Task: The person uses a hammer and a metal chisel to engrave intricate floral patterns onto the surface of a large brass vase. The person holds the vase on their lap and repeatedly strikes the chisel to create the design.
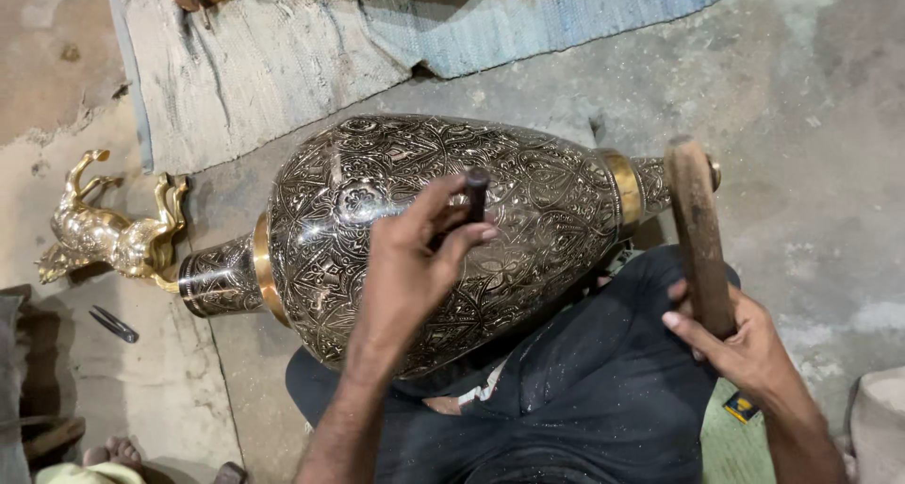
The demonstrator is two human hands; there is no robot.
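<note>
Left grip point(415, 258) pinches a dark chisel point(474, 196) against the engraved metal vase point(424, 229); right grip point(740, 338) clasps a worn wooden mallet point(698, 234).

Soft, even light fills the scene, moderately bright. White glints streak the engraved vase point(443, 229), strongest on its flank toward 9 o'clock. The brass deer figurine point(108, 234) at 9 o'clock shines too. Shadow pools under the vase toward 6 o'clock. The wooden mallet point(699, 234) at 3 o'clock looks slightly blurred.
</note>
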